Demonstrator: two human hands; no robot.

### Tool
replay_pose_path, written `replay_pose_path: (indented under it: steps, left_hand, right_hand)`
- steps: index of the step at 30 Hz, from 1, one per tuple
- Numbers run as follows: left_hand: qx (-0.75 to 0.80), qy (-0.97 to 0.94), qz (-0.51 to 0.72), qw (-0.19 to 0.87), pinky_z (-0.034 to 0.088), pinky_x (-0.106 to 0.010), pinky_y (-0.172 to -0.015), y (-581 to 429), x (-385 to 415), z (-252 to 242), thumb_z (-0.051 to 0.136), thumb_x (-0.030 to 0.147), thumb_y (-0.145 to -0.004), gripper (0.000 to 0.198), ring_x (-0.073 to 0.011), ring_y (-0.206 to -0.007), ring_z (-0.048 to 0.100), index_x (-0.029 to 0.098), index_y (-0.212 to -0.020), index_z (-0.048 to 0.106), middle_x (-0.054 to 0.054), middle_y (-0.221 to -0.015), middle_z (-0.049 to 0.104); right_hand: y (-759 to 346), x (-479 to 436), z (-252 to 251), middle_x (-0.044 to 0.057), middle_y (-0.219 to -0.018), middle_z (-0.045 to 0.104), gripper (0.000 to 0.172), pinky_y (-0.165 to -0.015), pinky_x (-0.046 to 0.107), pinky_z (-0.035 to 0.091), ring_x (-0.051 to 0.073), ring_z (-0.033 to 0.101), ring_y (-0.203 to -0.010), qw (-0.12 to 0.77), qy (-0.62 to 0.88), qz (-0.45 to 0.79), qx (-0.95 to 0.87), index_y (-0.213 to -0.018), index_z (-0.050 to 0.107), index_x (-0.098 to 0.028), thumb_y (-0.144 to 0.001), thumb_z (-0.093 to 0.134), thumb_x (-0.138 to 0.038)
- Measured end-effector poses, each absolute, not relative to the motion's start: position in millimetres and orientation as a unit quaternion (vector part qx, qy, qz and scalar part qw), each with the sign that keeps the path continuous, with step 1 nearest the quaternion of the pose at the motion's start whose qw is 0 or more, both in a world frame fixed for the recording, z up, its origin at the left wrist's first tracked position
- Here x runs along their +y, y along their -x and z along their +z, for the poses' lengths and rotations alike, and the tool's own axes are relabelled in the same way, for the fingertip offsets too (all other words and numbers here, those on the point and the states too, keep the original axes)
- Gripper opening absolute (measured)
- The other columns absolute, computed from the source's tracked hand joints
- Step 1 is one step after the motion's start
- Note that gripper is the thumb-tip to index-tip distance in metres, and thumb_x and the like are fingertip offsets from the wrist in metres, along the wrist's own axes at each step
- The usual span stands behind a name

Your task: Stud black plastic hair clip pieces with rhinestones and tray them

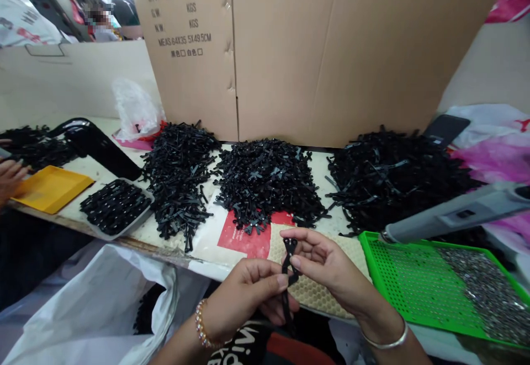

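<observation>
Between my two hands is a small black jointed part with thin arms and shiny rivet-like dots at its top. My left hand, with a beaded bracelet at the wrist, pinches its lower arms. The thumb and fingers of my right hand close on its upper end; a silver bangle circles that wrist. Beneath my hands lies a cream honeycomb-textured mat. Just beyond it, a heap of similar black pieces rests partly on a red and white sheet.
More black pieces are heaped at left and right. A green tray of small metal bits and a grey electric screwdriver stand at right. A filled clear tray, yellow tray and another person's hand are at left.
</observation>
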State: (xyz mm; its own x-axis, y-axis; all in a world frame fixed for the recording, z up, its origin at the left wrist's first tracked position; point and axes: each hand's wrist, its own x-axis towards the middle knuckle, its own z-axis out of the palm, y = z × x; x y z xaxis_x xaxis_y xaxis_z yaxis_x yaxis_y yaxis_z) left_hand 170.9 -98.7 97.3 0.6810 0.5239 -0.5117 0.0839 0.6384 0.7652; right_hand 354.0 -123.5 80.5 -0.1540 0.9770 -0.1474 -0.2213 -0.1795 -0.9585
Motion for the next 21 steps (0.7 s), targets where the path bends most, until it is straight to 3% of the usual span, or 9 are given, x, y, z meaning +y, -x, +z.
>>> replay_pose_path:
  steps: [8,16,21]
  left_hand:
    - [0.416,-0.474,0.17,0.757,0.047,-0.018,-0.053,-170,-97,85,0.064,0.051,-0.076,0.041,-0.0076,-0.054,0.056,0.011,-0.085,0.068,-0.008,-0.078,0.07]
    - [0.421,-0.452,0.178,0.766,0.048,-0.019,-0.052,-167,-93,77,0.066,0.056,-0.071,0.047,-0.0088,-0.057,0.056,0.011,-0.085,0.066,-0.008,-0.079,0.069]
    - [0.412,-0.414,0.167,0.794,0.049,-0.019,-0.051,-165,-90,78,0.071,0.056,-0.067,0.046,-0.009,-0.056,0.056,0.011,-0.08,0.066,-0.008,-0.077,0.069]
  right_hand:
    - [-353,-123,83,-0.001,-0.083,0.056,0.039,-0.074,0.02,0.045,0.01,0.054,-0.078,0.466,0.479,0.59,-0.452,-0.117,0.058,-0.023,-0.08,0.07,-0.028]
    - [-351,-122,77,-0.001,-0.08,0.056,0.037,-0.066,0.019,0.043,0.009,0.052,-0.071,0.447,0.501,0.582,-0.459,-0.115,0.058,-0.022,-0.08,0.068,-0.027]
    - [-343,-120,74,0.0,-0.084,0.057,0.041,-0.071,0.023,0.044,0.012,0.053,-0.075,0.463,0.501,0.584,-0.44,-0.115,0.058,-0.02,-0.077,0.07,-0.03]
